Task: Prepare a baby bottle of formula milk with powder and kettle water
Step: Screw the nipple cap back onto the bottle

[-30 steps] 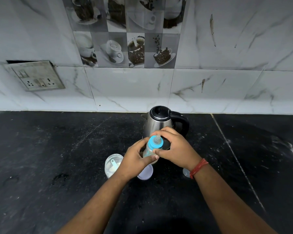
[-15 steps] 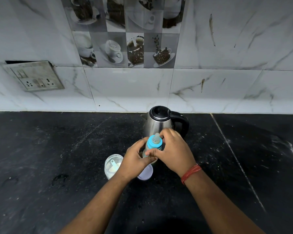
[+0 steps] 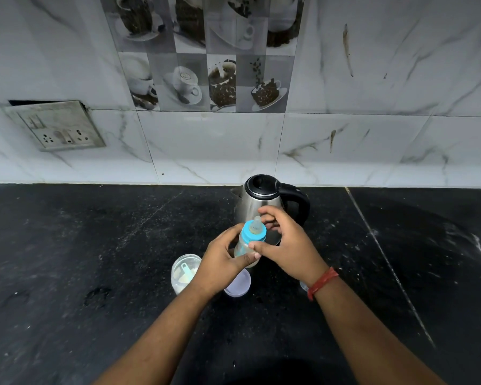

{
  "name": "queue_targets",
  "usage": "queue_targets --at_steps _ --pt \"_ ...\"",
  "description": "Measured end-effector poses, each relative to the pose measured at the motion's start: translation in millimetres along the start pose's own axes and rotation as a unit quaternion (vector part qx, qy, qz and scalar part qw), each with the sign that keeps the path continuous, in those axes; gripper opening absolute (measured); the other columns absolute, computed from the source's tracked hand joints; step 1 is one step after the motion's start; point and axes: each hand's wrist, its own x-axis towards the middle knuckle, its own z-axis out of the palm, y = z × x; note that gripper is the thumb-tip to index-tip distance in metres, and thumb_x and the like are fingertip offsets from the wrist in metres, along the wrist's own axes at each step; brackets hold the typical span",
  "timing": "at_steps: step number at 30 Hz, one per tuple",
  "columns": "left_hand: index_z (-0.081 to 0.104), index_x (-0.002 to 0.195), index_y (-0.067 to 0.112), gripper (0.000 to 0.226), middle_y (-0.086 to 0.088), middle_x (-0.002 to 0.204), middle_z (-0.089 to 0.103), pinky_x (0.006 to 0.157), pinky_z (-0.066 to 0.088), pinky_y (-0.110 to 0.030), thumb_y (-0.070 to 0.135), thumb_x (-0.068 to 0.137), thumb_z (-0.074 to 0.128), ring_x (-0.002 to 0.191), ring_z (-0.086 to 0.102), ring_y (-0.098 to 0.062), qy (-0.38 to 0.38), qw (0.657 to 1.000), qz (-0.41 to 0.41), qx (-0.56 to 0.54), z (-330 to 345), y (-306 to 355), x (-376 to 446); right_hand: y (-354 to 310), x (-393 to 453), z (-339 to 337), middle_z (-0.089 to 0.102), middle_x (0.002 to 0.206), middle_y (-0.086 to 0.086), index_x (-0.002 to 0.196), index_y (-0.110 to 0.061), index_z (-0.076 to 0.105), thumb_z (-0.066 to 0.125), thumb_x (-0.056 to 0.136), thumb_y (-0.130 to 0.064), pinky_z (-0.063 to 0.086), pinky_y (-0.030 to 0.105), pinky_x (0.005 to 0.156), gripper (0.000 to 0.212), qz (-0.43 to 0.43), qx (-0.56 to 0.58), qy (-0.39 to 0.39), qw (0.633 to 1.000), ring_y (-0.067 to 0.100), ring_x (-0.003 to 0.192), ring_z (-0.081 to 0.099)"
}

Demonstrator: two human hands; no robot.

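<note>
Blue-collared baby bottle (image 3: 250, 240) gripped in the left hand (image 3: 222, 262), fingers wrapped round its clear body, thumb across the front, held tilted above the black stone counter (image 3: 95, 245) near its middle. Right hand (image 3: 286, 245) close against the bottle, fingers spread and curled over the blue collar (image 3: 252, 233) and pale teat (image 3: 256, 223), thumb tip touching the bottle just under the collar; not clamped, as far as can be told. Red thread band (image 3: 322, 282) round the right wrist.

Just behind the hands, toward the counter's back edge: steel kettle (image 3: 257, 202) with black lid and handle, standing upright, partly hidden by the fingers. Left of the left wrist: open clear powder container (image 3: 184, 273) with a pale blue scoop (image 3: 186, 269) lying in the powder. Under the left hand, a pale round lid (image 3: 238, 286) flat on the counter (probably the container's). Small clear object (image 3: 303, 286) peeking from behind the right wrist, too hidden to identify. Grimy socket plate (image 3: 57, 126) on the marble-tiled wall (image 3: 372, 134) at far left.
</note>
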Motion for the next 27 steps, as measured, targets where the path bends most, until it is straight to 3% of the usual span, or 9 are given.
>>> queue_targets --at_steps 3,6,10,13,16,18,22,25,27 --pt "0.064 0.135 0.03 0.055 0.009 0.126 0.071 0.103 0.055 -0.047 0.016 0.086 0.083 0.119 0.067 -0.014 -0.004 1.0 0.008 0.007 1 2 0 -5 -1 10 0.049 0.112 -0.022 0.132 -0.023 0.054 0.091 0.069 -0.03 0.046 0.02 0.094 0.074 -0.016 -0.06 0.042 0.997 -0.006 0.104 0.049" --pt "0.064 0.135 0.032 0.056 0.009 0.127 0.071 0.103 0.055 -0.047 0.021 0.084 0.084 0.12 0.067 -0.015 -0.005 1.0 0.014 0.001 0 5 -1 -7 -1 9 0.048 0.117 -0.017 0.139 -0.025 0.047 0.092 0.064 -0.04 0.045 0.024 0.101 0.089 -0.008 -0.072 0.033 0.997 -0.001 0.111 0.048" --pt "0.063 0.137 0.03 0.058 0.01 0.129 0.07 0.104 0.055 -0.045 0.029 0.083 0.083 0.122 0.066 -0.012 0.005 1.0 0.009 0.003 -2 5 -1 -2 -2 -8 0.054 0.143 -0.011 0.15 -0.024 0.036 0.083 0.082 -0.015 0.037 0.033 0.117 0.083 -0.011 0.047 -0.049 0.998 0.003 0.135 0.048" --pt "0.063 0.134 0.035 0.056 0.011 0.129 0.069 0.104 0.056 -0.042 0.023 0.084 0.085 0.122 0.066 -0.011 0.007 1.0 0.008 0.001 -1 6 -1 -1 -1 -13 0.065 0.134 -0.009 0.15 -0.023 0.037 0.074 0.087 -0.001 0.037 0.035 0.117 0.077 -0.005 0.09 -0.054 0.994 0.008 0.133 0.054" --pt "0.064 0.135 0.029 0.056 0.01 0.128 0.07 0.103 0.056 -0.04 0.016 0.085 0.085 0.12 0.067 -0.011 0.004 1.0 0.007 -0.002 0 6 -1 -3 0 -6 0.064 0.12 -0.011 0.139 -0.036 0.046 0.082 0.08 -0.012 0.043 0.032 0.108 0.073 0.001 0.079 -0.014 0.997 0.005 0.118 0.059" --pt "0.063 0.136 0.026 0.057 0.008 0.128 0.07 0.102 0.056 -0.04 0.014 0.085 0.084 0.119 0.067 -0.011 -0.001 1.0 0.006 0.0 1 6 -1 -4 0 1 0.056 0.113 -0.011 0.136 -0.035 0.049 0.086 0.073 -0.026 0.046 0.032 0.102 0.073 -0.01 0.04 0.012 0.999 0.008 0.11 0.056" --pt "0.064 0.136 0.027 0.055 0.008 0.126 0.071 0.102 0.056 -0.042 0.014 0.086 0.084 0.119 0.067 -0.013 -0.006 1.0 0.008 -0.002 1 8 -3 -3 -1 3 0.052 0.12 -0.011 0.14 -0.034 0.046 0.088 0.069 -0.033 0.045 0.039 0.109 0.082 -0.013 0.022 0.007 1.0 0.013 0.117 0.051" --pt "0.063 0.136 0.029 0.057 0.008 0.129 0.07 0.104 0.056 -0.042 0.021 0.084 0.085 0.12 0.067 -0.013 -0.001 1.0 0.007 -0.008 0 9 -4 0 -3 -10 0.057 0.141 -0.006 0.149 -0.026 0.038 0.081 0.082 -0.014 0.037 0.043 0.118 0.081 -0.017 0.095 -0.048 0.994 0.012 0.134 0.051" --pt "0.063 0.137 0.029 0.059 0.007 0.13 0.07 0.105 0.055 -0.044 0.025 0.082 0.085 0.121 0.067 -0.013 0.002 1.0 0.003 -0.015 0 10 -4 1 -3 -16 0.061 0.14 -0.005 0.151 -0.024 0.036 0.074 0.086 -0.004 0.035 0.046 0.119 0.078 -0.021 0.108 -0.078 0.991 0.014 0.137 0.051"
